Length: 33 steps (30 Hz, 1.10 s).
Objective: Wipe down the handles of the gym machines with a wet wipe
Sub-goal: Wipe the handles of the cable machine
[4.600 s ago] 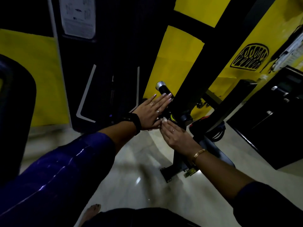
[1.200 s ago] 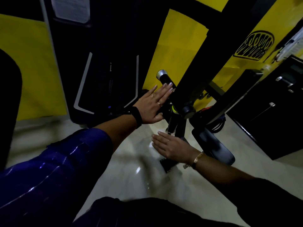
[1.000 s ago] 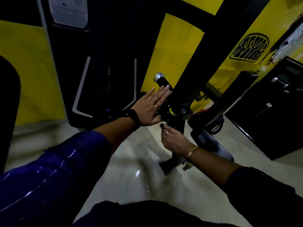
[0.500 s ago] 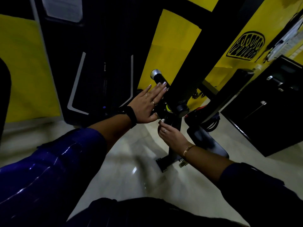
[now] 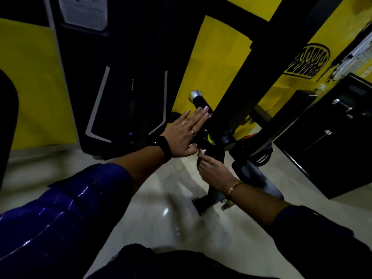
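Handle (image 5: 198, 102) mostly hidden under flat, straight-fingered left hand (image 5: 185, 133); right hand (image 5: 214, 173) curled, its hold unclear.

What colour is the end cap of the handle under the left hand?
Silver. The end cap shows best in the head view.

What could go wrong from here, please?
The left hand lies flat over the handle, so the grip beneath it may go unwiped. The right hand pinches only a small bit of wipe and could drop it. It works close beside the pivot, which might nip a finger.
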Each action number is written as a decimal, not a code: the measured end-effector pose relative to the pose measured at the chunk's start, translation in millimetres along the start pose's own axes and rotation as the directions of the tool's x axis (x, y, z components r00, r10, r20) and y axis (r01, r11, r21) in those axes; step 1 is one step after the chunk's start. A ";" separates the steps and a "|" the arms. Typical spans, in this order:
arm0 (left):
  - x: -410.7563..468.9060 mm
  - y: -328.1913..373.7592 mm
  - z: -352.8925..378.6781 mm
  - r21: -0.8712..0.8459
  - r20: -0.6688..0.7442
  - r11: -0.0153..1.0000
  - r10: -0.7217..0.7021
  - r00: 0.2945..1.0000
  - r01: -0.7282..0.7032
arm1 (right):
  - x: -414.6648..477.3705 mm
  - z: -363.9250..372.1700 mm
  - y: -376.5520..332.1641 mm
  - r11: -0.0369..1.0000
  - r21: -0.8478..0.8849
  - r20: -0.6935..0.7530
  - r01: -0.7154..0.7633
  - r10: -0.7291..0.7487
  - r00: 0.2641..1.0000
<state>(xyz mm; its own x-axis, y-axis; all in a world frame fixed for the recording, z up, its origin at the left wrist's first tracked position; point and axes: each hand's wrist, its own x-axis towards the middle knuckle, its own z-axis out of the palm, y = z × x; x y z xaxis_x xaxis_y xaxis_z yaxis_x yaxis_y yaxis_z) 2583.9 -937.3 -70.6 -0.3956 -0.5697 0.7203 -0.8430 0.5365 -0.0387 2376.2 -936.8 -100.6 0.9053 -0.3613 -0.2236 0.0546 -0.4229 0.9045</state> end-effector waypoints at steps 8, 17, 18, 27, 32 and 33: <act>-1.4 4.6 0.4 -0.069 0.019 0.998 0.007 1.000 -0.006 | -48.2 13.9 19.0 0.983 -0.181 -0.215 -0.026 -0.014 0.976; 0.6 1.1 -5.4 -0.058 0.043 0.998 0.001 0.999 0.001 | -11.9 2.2 -6.1 0.999 -0.017 0.004 -0.028 0.028 1.000; 0.3 1.2 -5.5 -0.064 0.042 0.998 0.003 0.999 -0.001 | -18.6 5.9 -6.9 0.999 -0.038 0.011 -0.013 0.013 1.000; -0.3 11.0 -2.2 -0.113 0.078 0.992 -0.044 0.996 0.053 | -8.7 10.3 -12.2 0.992 -0.098 0.073 0.082 -0.075 0.994; -0.5 4.6 -2.0 -0.077 0.040 0.995 -0.053 0.998 0.056 | 3.6 -6.1 -13.0 0.996 -0.058 0.135 0.070 -0.062 0.989; -0.7 4.6 -1.4 -0.077 0.033 0.996 -0.046 0.998 0.049 | -1.5 -2.4 -10.0 0.995 -0.053 0.099 0.085 -0.080 0.992</act>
<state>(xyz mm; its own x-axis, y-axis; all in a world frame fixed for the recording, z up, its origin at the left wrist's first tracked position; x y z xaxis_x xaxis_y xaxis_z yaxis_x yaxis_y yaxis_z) 2580.8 -933.6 -70.4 -0.3680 -0.6141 0.6982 -0.8308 0.5543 0.0497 2375.3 -930.0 -108.5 0.8520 -0.4068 -0.3297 0.1539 -0.4073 0.9002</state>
